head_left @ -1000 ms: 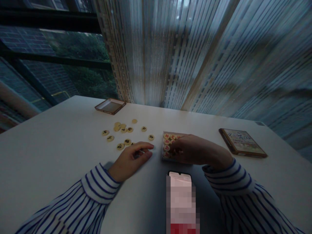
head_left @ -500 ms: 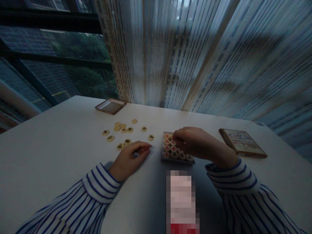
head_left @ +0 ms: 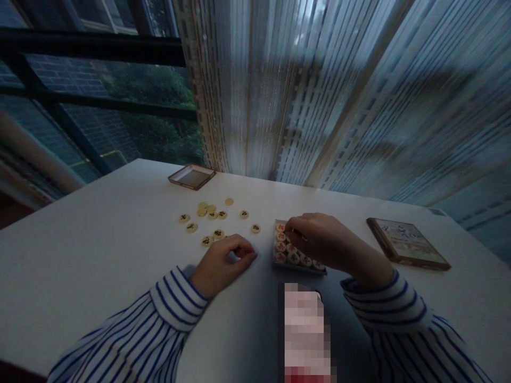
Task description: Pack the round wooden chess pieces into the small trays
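Note:
My left hand (head_left: 223, 264) rests low over the table, thumb and forefinger curled into a ring with their tips together; I see nothing between them. Beside it lie scattered xiangqi pieces, such as one with black writing (head_left: 255, 228) to the right of the others. My right hand (head_left: 319, 236) is bent over a small open box (head_left: 300, 270) holding rows of pieces with red and dark characters. Its fingers are closed and point down at the box's far part; what they hold, if anything, is hidden. A red-marked piece (head_left: 280, 257) shows in the near left corner.
An empty-looking shallow lid or tray (head_left: 193, 181) lies at the far left of the white table (head_left: 131, 229). To the right lies a flat box with a printed cover (head_left: 407, 242). A striped curtain (head_left: 287, 106) hangs behind the table, next to a window.
The view has shifted, so everything sits slightly more to the right and lower. My left thumb and forefinger have come together. My right hand stays over the box, its fingers slightly moved.

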Tool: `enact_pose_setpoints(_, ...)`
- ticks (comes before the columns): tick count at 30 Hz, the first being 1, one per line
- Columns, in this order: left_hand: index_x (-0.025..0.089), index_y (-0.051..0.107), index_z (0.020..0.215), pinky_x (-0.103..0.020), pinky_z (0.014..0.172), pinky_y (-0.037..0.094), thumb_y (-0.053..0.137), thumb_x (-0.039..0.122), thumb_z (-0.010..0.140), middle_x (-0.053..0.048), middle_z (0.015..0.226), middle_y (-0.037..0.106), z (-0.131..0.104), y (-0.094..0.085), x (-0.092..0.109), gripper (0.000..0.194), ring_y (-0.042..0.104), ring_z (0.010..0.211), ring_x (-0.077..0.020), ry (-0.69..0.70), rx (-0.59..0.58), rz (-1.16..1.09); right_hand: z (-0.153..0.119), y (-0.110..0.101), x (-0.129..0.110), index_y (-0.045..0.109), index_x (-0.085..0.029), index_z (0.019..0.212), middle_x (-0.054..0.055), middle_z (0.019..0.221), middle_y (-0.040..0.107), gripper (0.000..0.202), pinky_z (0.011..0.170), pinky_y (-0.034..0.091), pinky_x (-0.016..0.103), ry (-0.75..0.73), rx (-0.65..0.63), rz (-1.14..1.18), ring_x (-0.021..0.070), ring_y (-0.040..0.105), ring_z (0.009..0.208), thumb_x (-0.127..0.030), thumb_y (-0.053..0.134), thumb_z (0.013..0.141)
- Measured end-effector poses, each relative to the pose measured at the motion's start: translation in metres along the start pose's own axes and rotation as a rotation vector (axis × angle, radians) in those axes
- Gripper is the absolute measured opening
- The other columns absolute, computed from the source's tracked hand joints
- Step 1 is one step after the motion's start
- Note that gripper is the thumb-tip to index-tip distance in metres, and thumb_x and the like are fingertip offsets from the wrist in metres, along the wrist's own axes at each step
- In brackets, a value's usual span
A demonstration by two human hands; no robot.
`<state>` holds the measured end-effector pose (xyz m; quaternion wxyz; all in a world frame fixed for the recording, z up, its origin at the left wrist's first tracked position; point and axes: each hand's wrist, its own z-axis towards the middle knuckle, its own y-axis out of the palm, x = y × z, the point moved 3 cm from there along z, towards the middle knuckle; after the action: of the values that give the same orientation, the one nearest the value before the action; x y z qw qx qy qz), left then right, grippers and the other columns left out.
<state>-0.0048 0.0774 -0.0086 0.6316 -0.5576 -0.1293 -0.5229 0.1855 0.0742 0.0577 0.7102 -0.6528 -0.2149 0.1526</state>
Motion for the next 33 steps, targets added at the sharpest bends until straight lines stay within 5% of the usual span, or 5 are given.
enact_pose_setpoints(12, 0.016, 0.059, 0.068, -0.026, 0.062, 0.044, 0.057, 0.023, 0.077, -0.001, 0.066, 0.059, -0.001, -0.009, 0.004, 0.012, 0.054, 0.063, -0.0129, 0.079, 0.056, -0.009, 0.0, -0.007, -0.01, 0.057, -0.015, 0.078, 0.004, 0.069, 0.061, 0.016, 0.059, 0.029, 0.025, 0.018, 0.137, 0.05, 0.0136, 0.05, 0.063, -0.02, 0.044, 0.085)
enact_pose_setpoints(22, 0.016, 0.065, 0.081, -0.027, 0.067, 0.048, 0.056, 0.027, 0.077, -0.004, 0.078, 0.066, 0.026, -0.056, 0.002, 0.015, 0.06, 0.072, -0.0152, -0.012, 0.205, 0.007, 0.014, -0.029, -0.021, 0.06, -0.016, 0.083, 0.006, 0.08, 0.065, 0.014, 0.069, 0.036, 0.028, 0.07, 0.283, 0.139, 0.0172, 0.055, 0.075, -0.02, 0.047, 0.083)
enact_pose_setpoints(29, 0.016, 0.064, 0.085, -0.027, 0.068, 0.049, 0.054, 0.032, 0.078, -0.004, 0.08, 0.068, 0.035, -0.077, -0.037, 0.021, 0.062, 0.073, -0.016, -0.076, 0.331, 0.128, 0.031, -0.036, -0.031, 0.062, -0.016, 0.092, 0.008, 0.091, 0.066, 0.019, 0.079, 0.039, 0.032, 0.063, 0.305, 0.184, 0.0197, 0.055, 0.089, -0.021, 0.045, 0.085)
enact_pose_setpoints(33, 0.016, 0.064, 0.09, -0.03, 0.073, 0.049, 0.051, 0.03, 0.08, -0.007, 0.087, 0.068, 0.027, -0.079, -0.056, 0.022, 0.062, 0.08, -0.0182, -0.031, 0.26, 0.29, 0.043, -0.035, -0.035, 0.061, -0.016, 0.099, 0.009, 0.099, 0.065, 0.023, 0.082, 0.038, 0.034, 0.065, 0.259, 0.189, 0.021, 0.056, 0.094, -0.025, 0.045, 0.085)
